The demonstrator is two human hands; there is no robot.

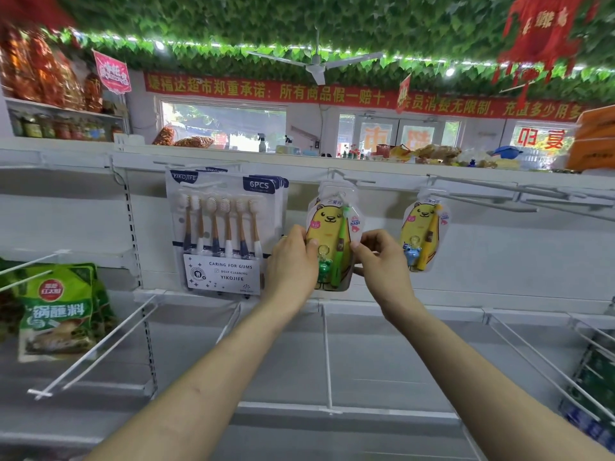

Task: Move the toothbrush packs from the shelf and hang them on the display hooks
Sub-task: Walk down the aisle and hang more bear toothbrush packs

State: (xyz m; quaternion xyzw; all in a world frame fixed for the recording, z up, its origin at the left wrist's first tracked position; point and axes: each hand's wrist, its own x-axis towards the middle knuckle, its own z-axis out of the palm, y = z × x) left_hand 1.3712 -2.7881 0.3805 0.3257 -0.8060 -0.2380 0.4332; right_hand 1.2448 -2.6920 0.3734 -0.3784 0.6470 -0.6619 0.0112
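Note:
A yellow bear-shaped child toothbrush pack (pixel 331 227) with a green brush hangs on a white display hook (pixel 346 180) at the middle of the back panel. My left hand (pixel 293 261) pinches its left edge, thumb on the front. My right hand (pixel 379 261) pinches its right edge. A second yellow bear pack (pixel 422 229) with a yellow brush hangs on a hook to the right. Several six-piece toothbrush packs (pixel 221 227) hang on a hook to the left.
Bare white hooks (pixel 519 194) jut out at the upper right. Green sauce pouches (pixel 56 311) hang at the left. White wire dividers (pixel 327 354) split the grey shelf (pixel 382 361) below. Boxed goods (pixel 592 387) sit at the right edge.

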